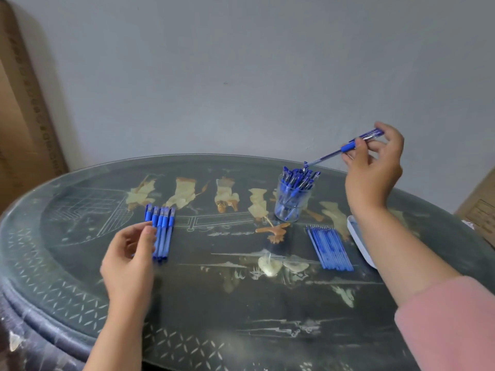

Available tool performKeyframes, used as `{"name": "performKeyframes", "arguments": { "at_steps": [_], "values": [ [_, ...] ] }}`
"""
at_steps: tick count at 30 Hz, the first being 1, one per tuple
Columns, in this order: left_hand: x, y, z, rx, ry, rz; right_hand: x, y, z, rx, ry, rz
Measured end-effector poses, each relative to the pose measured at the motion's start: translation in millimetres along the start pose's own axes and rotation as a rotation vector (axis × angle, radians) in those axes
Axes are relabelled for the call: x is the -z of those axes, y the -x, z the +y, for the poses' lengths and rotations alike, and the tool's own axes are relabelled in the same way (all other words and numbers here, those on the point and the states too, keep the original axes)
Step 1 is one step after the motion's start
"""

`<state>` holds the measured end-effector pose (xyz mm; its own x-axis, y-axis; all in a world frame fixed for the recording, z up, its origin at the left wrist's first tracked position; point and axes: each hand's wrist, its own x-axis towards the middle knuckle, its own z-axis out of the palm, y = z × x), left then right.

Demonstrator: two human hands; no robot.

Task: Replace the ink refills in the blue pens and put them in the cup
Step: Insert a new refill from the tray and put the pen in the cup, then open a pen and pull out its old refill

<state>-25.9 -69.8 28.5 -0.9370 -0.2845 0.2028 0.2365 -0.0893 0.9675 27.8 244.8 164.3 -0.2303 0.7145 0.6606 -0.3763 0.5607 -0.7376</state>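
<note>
Pen [345,148] pinched in right hand [375,170], tip above cup [305,208] (crowded).

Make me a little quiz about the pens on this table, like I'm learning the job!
1. True or false: the right hand holds a pen with its tip over the cup.
2. Fill in: the left hand is beside a row of ___ on the table.
3. Where are the refills? A in the cup; B on the table beside the tray; C in the left hand.
Key: 1 true; 2 pens; 3 B.
</note>
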Motion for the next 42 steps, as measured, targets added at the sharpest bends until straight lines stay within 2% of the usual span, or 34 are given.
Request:
{"name": "performKeyframes", "arguments": {
  "at_steps": [3, 12, 16, 19, 25, 32, 38, 42],
  "values": [
    [-1, -1, -5, 0.007, -0.014, 0.005, -4, -13, 17, 0.017, 0.092, -0.027],
    [-18, 11, -10, -0.014, -0.128, -0.146, -20, -9, 57, 0.048, 0.398, -0.268],
    [-17, 11, -13, -0.028, -0.163, -0.159, -28, -7, 73, 0.051, 0.492, -0.376],
    [-17, 11, -13, -0.03, -0.178, -0.158, -31, -6, 86, 0.108, 0.655, -0.434],
    [-18, 12, -11, -0.033, -0.205, -0.161, -32, -6, 84, -0.016, 0.824, -0.478],
    [-19, 14, -6, -0.01, -0.218, -0.175, -35, -10, 77, -0.09, 0.84, -0.538],
    [-20, 16, -3, 0.013, -0.176, -0.167, -30, 4, 55, -0.07, 0.601, -0.343],
    [-17, 16, -1, -0.003, -0.141, -0.125, -33, 62, 22, 0.025, 0.432, -0.374]
  ]
}}
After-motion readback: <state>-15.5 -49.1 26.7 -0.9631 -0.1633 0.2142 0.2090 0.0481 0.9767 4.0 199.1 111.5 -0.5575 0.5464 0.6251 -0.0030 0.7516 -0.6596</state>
